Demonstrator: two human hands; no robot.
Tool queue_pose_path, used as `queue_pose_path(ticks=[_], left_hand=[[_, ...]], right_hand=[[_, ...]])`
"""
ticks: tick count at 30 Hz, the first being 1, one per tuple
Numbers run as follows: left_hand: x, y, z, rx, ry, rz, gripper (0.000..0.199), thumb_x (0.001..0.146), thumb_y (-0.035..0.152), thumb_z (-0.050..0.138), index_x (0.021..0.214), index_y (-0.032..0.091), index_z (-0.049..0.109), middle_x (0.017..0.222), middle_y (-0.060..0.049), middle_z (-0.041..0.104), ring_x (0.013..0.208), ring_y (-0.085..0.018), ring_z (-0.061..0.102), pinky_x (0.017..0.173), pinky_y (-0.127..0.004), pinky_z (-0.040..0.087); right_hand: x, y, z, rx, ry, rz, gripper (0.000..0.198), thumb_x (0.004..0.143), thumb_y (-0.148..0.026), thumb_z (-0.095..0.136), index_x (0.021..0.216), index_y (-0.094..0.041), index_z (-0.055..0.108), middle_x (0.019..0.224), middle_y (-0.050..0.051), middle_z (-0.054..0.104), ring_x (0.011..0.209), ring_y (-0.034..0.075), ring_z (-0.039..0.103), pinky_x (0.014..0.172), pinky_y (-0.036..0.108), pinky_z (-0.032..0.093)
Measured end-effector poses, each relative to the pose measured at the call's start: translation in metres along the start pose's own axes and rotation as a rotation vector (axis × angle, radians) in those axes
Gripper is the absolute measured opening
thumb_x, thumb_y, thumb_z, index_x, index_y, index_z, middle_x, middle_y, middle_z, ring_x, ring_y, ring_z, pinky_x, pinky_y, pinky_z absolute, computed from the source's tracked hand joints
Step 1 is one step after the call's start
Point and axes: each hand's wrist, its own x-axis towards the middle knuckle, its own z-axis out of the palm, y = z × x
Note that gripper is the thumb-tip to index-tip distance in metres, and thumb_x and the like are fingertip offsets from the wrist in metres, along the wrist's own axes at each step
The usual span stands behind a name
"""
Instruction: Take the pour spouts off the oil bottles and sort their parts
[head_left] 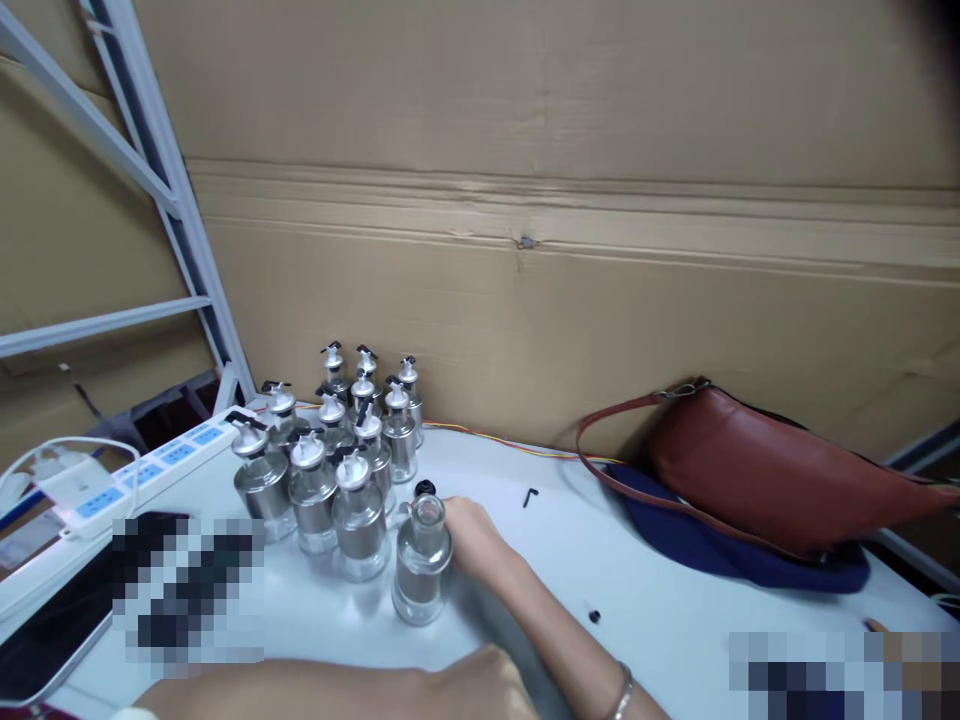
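Observation:
An uncapped glass bottle [421, 580] with a silvery band stands upright on the white table [322, 620]. Just behind it is my right hand [466, 530], closed, its fingers mostly hidden by the bottle. By those fingers show a black round piece [425, 488] and a bit of silvery metal [403, 512]; whether they are held is unclear. My left hand [484, 685] is low at the bottom edge, back upward, in front of the bottle, fingers out of sight. Several similar glass bottles [360, 530] with silver tops and black spouts stand grouped to the left.
A black L-shaped piece [530, 496] and a small black cap [594, 616] lie right of my hand. A brown bag [750, 470] rests on dark blue cloth [675, 535]. At left are a power strip [161, 465] and a phone-like device [67, 620]. Cardboard [480, 330] walls the back.

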Motion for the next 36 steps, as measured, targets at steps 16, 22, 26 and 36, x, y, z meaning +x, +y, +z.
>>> queue_pose_path(ticks=[16,22,26,36], left_hand=[[0.012,0.015,-0.008,-0.523,0.561,-0.416,0.054,0.075,0.056,0.058,0.050,0.019,0.027,0.044,0.010,0.023,0.045,-0.004,0.018,0.046,-0.027,0.011],[0.014,0.014,-0.007,-0.738,0.614,-0.374,0.050,0.070,0.061,0.061,0.060,0.021,0.032,0.038,0.013,0.026,0.034,-0.003,0.021,0.039,-0.025,0.011],[0.014,0.012,-0.007,-0.778,0.651,-0.355,0.047,0.071,0.060,0.060,0.071,0.021,0.034,0.044,0.014,0.030,0.034,-0.002,0.021,0.039,-0.021,0.014],[0.014,0.003,-0.008,-0.789,0.711,-0.319,0.055,0.071,0.070,0.053,0.089,0.021,0.033,0.069,0.007,0.051,0.042,-0.006,0.049,0.045,-0.020,0.035]], right_hand=[[-0.053,0.050,-0.004,-0.076,0.029,0.140,0.021,0.074,-0.002,0.048,0.085,-0.014,0.060,0.084,0.006,0.062,0.070,0.015,0.058,0.063,0.024,0.038],[-0.059,0.068,-0.006,0.293,0.179,0.024,0.012,0.071,-0.008,0.052,0.078,-0.016,0.058,0.074,0.002,0.060,0.066,0.014,0.054,0.062,0.024,0.042],[-0.065,0.067,-0.022,0.602,0.256,-0.027,0.013,0.074,-0.028,0.057,0.079,-0.016,0.057,0.071,0.002,0.058,0.067,0.014,0.056,0.066,0.027,0.047],[-0.091,0.072,-0.054,0.864,0.045,0.008,0.039,0.065,-0.043,0.075,0.089,-0.014,0.067,0.082,0.005,0.067,0.079,0.017,0.062,0.080,0.032,0.048]])
